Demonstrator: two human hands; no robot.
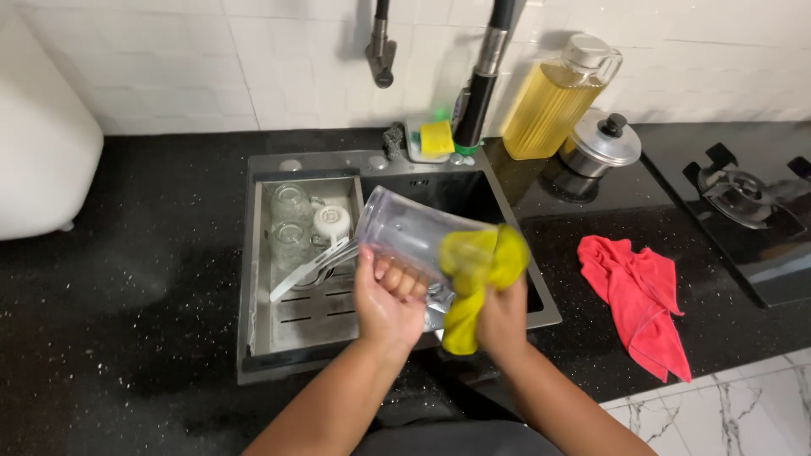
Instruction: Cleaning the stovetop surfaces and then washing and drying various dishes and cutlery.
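The single head-worn camera looks steeply down from close above the black speckled stone worktop (pixel 127 321), facing the white tiled wall (pixel 211 59) behind the square steel sink (pixel 247 279), with the person's forearms entering from the bottom edge.

A yellow cloth (pixel 477 279) wraps a clear jug (pixel 405 232) above a grey steel sink (pixel 253 279), set in a black, white-speckled desk (pixel 127 295) that carries a red rag (pixel 642 300), a jar of golden oil (pixel 553 101) and a yellow sponge (pixel 437 138) beneath white wall tiles (pixel 211 51).
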